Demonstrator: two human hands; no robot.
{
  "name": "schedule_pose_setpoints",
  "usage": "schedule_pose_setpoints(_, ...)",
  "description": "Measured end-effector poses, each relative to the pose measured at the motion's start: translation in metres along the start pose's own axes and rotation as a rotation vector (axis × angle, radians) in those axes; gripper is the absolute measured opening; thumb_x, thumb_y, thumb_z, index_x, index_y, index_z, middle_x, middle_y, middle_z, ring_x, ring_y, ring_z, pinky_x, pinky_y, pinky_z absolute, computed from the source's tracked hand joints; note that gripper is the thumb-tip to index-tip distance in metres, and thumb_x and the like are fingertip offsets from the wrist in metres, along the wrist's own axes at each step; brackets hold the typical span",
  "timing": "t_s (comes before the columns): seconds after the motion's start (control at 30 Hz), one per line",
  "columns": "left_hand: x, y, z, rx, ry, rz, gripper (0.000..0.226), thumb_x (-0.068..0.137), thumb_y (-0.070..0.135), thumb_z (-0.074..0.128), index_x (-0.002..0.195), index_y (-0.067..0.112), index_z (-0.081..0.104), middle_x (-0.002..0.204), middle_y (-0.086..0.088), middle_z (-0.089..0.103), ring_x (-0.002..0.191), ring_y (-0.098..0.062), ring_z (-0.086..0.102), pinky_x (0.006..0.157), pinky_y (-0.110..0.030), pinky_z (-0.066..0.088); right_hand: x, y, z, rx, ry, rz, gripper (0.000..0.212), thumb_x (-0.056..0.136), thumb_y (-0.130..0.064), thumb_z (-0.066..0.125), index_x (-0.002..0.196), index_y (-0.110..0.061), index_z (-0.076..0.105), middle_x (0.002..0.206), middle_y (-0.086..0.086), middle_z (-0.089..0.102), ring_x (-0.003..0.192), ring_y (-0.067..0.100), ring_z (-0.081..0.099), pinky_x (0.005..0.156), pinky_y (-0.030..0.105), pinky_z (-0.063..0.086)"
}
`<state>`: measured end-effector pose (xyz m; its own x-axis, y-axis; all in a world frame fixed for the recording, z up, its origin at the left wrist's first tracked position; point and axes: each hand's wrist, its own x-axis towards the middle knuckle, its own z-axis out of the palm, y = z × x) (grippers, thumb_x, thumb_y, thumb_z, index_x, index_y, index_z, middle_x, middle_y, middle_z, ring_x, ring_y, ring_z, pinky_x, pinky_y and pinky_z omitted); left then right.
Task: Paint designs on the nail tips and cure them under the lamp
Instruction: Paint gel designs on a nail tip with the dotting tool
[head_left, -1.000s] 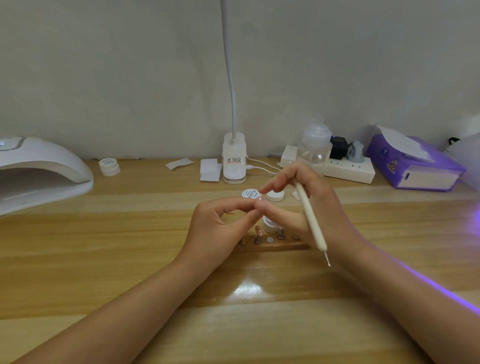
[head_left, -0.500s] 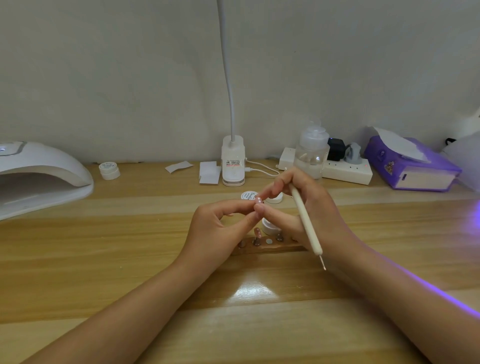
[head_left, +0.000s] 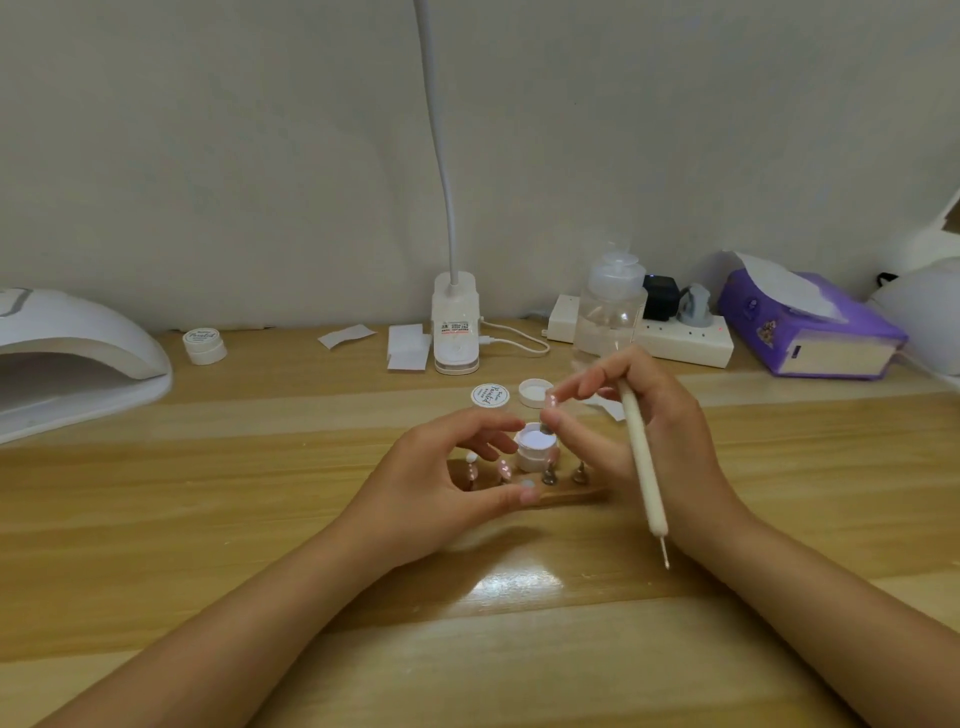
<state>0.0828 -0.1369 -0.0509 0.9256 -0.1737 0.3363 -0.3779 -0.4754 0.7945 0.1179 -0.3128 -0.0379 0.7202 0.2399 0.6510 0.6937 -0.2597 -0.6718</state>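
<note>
Your right hand (head_left: 649, 441) pinches a nail tip on its stand (head_left: 549, 410) between thumb and forefinger, with the dotting pen (head_left: 641, 452) tucked under the other fingers. Your left hand (head_left: 441, 493) is loosely curled and holds nothing, just above the wooden holder (head_left: 571, 493). An open gel pot (head_left: 536, 452) sits between your hands. Bare table (head_left: 260, 493) lies to the left; the curing lamp (head_left: 72, 358) stands at its far left edge.

We note a glossy wooden table (head_left: 156, 519), a smooth plastic curing lamp (head_left: 78, 343), and a matt dotting pen (head_left: 641, 457).
</note>
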Motion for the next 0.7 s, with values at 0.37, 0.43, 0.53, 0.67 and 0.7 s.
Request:
schedule_pose_setpoints(0.37, 0.0005, -0.0083, -0.0017, 0.046, -0.036, -0.033, 0.039, 0.064, 0.025, 0.081, 0.092, 0.038, 0.058, 0.081, 0.025, 0.064, 0.076, 0.005, 0.058, 0.067, -0.01, 0.045, -0.0117, 0.0073, 0.0032, 0.017, -0.135, 0.007, 0.028, 0.073, -0.016, 0.074, 0.079, -0.031, 0.05, 0.084, -0.001, 0.063, 0.081, 0.017, 0.06, 0.059, 0.019, 0.047)
schedule_pose_setpoints(0.43, 0.0009, -0.0093, -0.0014, 0.05, -0.045, -0.03, 0.037, 0.065, 0.022, 0.08, 0.091, 0.037, 0.058, 0.078, 0.026, 0.063, 0.075, 0.004, 0.057, 0.067, -0.012, 0.044, -0.0121, 0.0078, 0.0033, 0.017, -0.136, 0.012, 0.029, 0.073, -0.015, 0.074, 0.078, -0.03, 0.05, 0.083, -0.003, 0.064, 0.08, 0.017, 0.059, 0.059, 0.02, 0.048)
schedule_pose_setpoints(0.53, 0.0017, -0.0095, -0.0007, 0.051, -0.048, -0.026, 0.036, 0.066, 0.02, 0.08, 0.091, 0.035, 0.059, 0.075, 0.026, 0.063, 0.072, 0.004, 0.057, 0.063, -0.01, 0.042, -0.0128, 0.0067, 0.0032, 0.011, -0.145, -0.004, 0.032, 0.072, -0.014, 0.076, 0.078, -0.033, 0.05, 0.083, -0.002, 0.063, 0.077, 0.019, 0.059, 0.059, 0.024, 0.048)
schedule_pose_setpoints(0.67, 0.0021, -0.0096, -0.0007, 0.036, -0.034, -0.015, 0.036, 0.065, 0.015, 0.081, 0.089, 0.033, 0.06, 0.074, 0.026, 0.064, 0.071, 0.006, 0.058, 0.062, -0.009, 0.043, -0.013, 0.0068, 0.0039, -0.023, -0.183, 0.009, 0.034, 0.07, -0.016, 0.079, 0.077, -0.036, 0.052, 0.083, 0.002, 0.063, 0.075, 0.024, 0.06, 0.065, 0.038, 0.05)
schedule_pose_setpoints(0.7, 0.002, -0.0093, -0.0005, 0.032, -0.034, -0.014, 0.036, 0.065, 0.015, 0.081, 0.088, 0.033, 0.06, 0.074, 0.027, 0.064, 0.071, 0.007, 0.058, 0.062, -0.008, 0.042, -0.0132, 0.0071, 0.0042, -0.033, -0.189, 0.005, 0.034, 0.069, -0.016, 0.079, 0.077, -0.035, 0.052, 0.083, 0.002, 0.064, 0.076, 0.024, 0.06, 0.065, 0.038, 0.049)
